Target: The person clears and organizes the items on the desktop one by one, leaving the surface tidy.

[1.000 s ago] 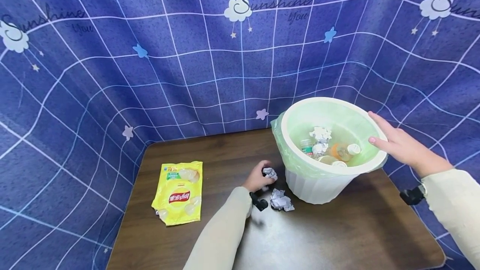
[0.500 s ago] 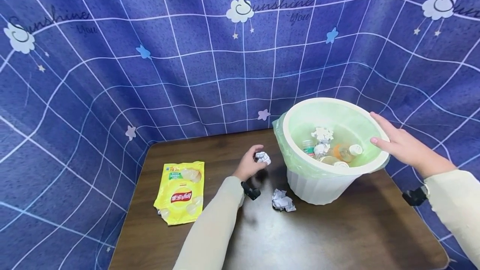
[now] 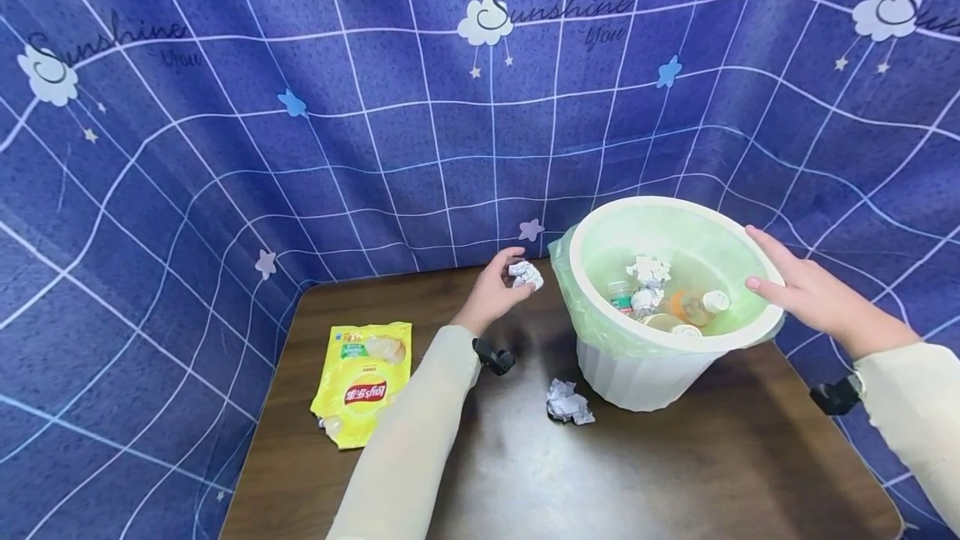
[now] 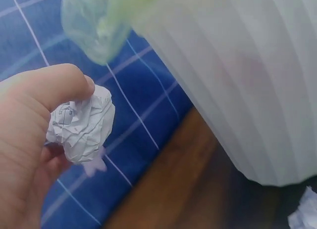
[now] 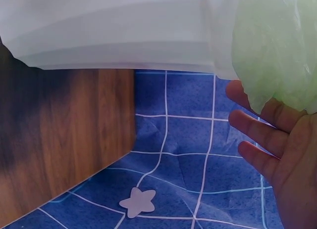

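My left hand [image 3: 491,294] pinches a crumpled paper ball [image 3: 527,276] between thumb and fingers, raised over the back of the table to the left of the trash bin [image 3: 637,373]. In the left wrist view the ball [image 4: 84,122] shows printed marks and faces the bin's ribbed side. My right hand [image 3: 813,294] grips the bin's rim at the right, with the thumb over the edge. Its other fingers [image 5: 260,135] lie against the outside, partly behind the green liner [image 5: 277,51]. A second paper ball [image 3: 568,402] lies on the table by the bin's base.
Inside the bin are crumpled papers [image 3: 648,269] and plastic bottles [image 3: 693,307]. A yellow chip bag [image 3: 367,382] lies flat on the brown table [image 3: 570,490], at the left. A blue patterned curtain [image 3: 390,148] hangs round the table's back and sides.
My left hand has lifted the paper ball off the spot beside the bin and moved it back and up. The right hand stays at the rim.
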Demonstrator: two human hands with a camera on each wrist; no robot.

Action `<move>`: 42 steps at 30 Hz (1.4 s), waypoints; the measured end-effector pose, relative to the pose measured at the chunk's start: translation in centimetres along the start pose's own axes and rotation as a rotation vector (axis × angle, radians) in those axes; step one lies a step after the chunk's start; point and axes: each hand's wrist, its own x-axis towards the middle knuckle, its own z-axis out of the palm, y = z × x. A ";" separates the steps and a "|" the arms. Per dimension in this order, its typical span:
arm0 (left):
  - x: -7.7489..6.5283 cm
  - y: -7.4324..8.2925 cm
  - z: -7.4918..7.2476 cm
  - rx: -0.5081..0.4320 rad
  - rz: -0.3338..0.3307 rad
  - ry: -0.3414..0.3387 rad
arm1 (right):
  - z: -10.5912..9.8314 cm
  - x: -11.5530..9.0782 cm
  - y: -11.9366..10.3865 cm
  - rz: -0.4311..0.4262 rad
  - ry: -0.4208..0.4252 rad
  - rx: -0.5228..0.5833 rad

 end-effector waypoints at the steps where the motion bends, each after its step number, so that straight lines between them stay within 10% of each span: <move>1: 0.3 0.5 -0.2 0.003 0.009 0.003 | 0.0 0.0 0.0 0.001 0.000 -0.001; 23: 4.3 12.8 -1.7 0.066 0.131 -0.057 | 0.0 -0.1 -0.3 0.010 -0.020 0.024; 42: 4.5 16.3 2.0 0.100 0.143 -0.156 | 0.1 0.0 -0.1 -0.011 -0.007 0.017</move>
